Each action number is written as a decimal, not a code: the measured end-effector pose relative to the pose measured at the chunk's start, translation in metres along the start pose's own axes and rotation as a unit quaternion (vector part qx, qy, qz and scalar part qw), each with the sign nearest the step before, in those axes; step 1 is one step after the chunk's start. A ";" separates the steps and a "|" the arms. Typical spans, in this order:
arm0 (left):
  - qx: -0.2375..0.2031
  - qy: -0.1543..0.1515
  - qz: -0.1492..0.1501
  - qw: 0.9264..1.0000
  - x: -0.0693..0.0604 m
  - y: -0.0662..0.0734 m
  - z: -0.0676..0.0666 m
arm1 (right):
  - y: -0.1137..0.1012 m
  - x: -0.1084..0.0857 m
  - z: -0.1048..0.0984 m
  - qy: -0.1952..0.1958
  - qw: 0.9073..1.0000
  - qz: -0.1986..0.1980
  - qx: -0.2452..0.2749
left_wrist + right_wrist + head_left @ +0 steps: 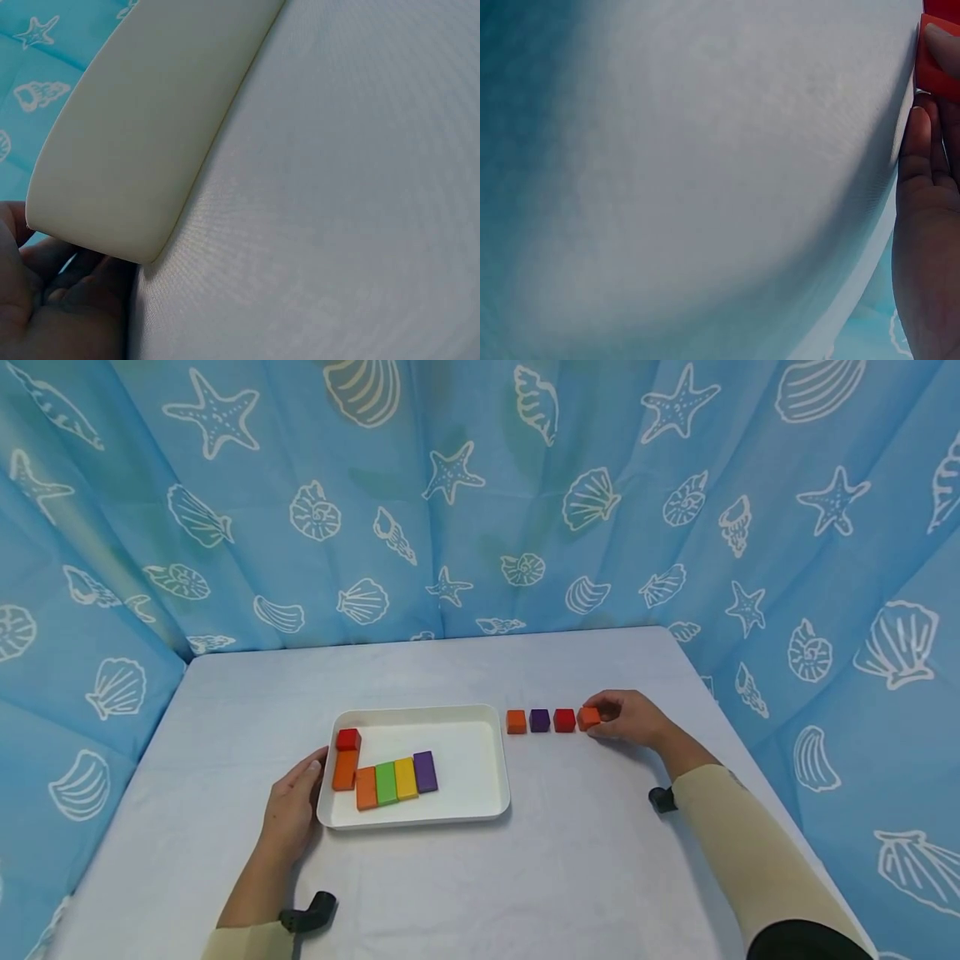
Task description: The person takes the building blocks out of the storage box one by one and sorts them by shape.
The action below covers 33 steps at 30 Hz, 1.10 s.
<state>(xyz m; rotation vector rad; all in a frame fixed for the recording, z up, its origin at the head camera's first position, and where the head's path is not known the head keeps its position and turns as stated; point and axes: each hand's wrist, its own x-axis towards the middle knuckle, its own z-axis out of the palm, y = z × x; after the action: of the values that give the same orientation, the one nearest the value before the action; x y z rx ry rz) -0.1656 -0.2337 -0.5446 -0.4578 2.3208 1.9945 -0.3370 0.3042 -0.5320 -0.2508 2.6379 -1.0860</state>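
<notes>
My left hand grips the left end of a shallow white tray; its fingers are at the tray's outer wall in the left wrist view. Inside the tray lie a red block and an orange block along the left side. Beside them, a slanted row holds orange, green, yellow and purple blocks. To the tray's right, my right hand pinches an orange cube between thumb and fingers, at the right end of a row of cubes.
Left of the held cube stand a red cube, a purple cube and another orange cube, the last close to the tray's right rim. A white cloth covers the table. Behind it hangs a blue shell-patterned curtain.
</notes>
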 end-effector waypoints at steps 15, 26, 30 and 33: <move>0.008 -0.001 -0.003 1.000 -0.001 0.002 0.000 | -0.062 -0.007 -0.020 0.016 0.994 -0.093 0.046; -0.009 -0.004 -0.008 1.000 0.000 -0.002 0.001 | -0.162 0.033 0.042 -0.049 0.961 -0.196 0.186; 0.001 -0.001 -0.001 1.000 0.000 -0.003 0.000 | -0.197 0.044 0.069 -0.072 0.937 -0.212 0.268; 0.009 0.001 0.004 1.000 0.001 -0.001 -0.001 | -0.223 0.049 0.090 -0.089 0.916 -0.221 0.323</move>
<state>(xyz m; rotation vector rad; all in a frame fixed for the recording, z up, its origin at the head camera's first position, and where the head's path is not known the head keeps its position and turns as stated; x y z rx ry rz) -0.1659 -0.2353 -0.5451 -0.4499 2.3435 1.9756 -0.3427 0.0755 -0.4443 -0.7745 1.9570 -1.8977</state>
